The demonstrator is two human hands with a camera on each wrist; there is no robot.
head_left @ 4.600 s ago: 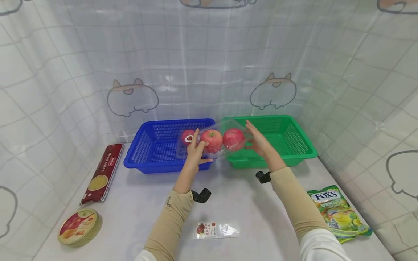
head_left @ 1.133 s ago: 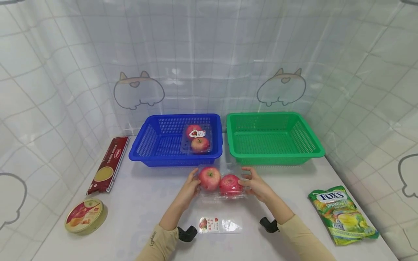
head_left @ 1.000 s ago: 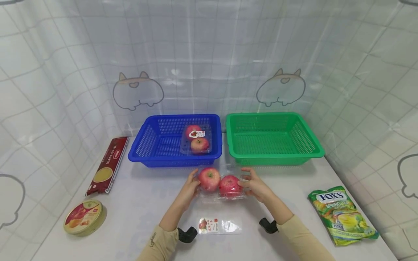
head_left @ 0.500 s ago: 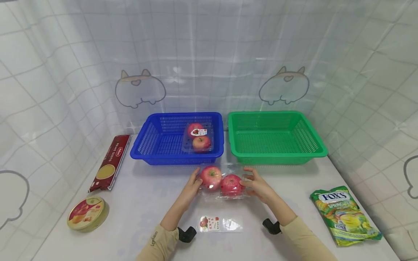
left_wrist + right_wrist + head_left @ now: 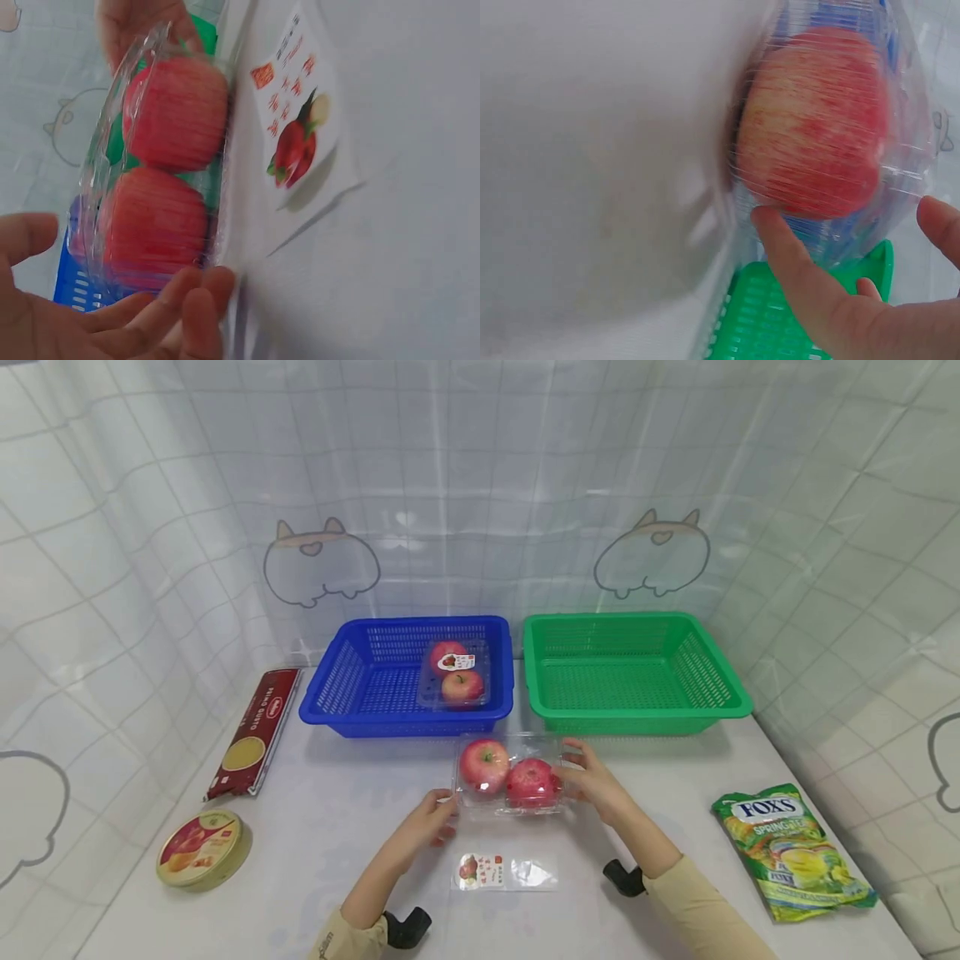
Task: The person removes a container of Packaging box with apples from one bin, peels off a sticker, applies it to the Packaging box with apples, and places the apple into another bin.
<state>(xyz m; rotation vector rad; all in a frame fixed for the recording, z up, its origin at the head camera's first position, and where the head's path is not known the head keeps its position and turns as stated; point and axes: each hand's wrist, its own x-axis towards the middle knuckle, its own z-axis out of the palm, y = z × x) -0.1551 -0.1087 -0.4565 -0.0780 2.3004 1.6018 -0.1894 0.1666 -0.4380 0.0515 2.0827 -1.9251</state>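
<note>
A clear plastic box of two red apples (image 5: pixel 486 767) sits on the table in front of the baskets. My right hand (image 5: pixel 600 783) is at its right end. In the right wrist view a nearly straight finger (image 5: pixel 791 259) touches the box wall, with the thumb beside the upper edge. My left hand (image 5: pixel 422 828) is off the box's front left corner, fingers loosely bent and holding nothing. A flat label strip (image 5: pixel 504 872), with a printed apple on its left part, lies in front of the box.
At the back, a blue basket (image 5: pixel 407 727) contains another box of apples (image 5: pixel 462 687) bearing a label; a green basket (image 5: pixel 637 724) stands right of it. A red pasta packet (image 5: pixel 255 731) and round tin (image 5: pixel 202 850) lie left, a green FOX'S bag (image 5: pixel 795 852) right.
The apple box has come down from over the baskets to the table. Within the last half second my left hand has let go and drawn back toward the front left; the right stays at its end.
</note>
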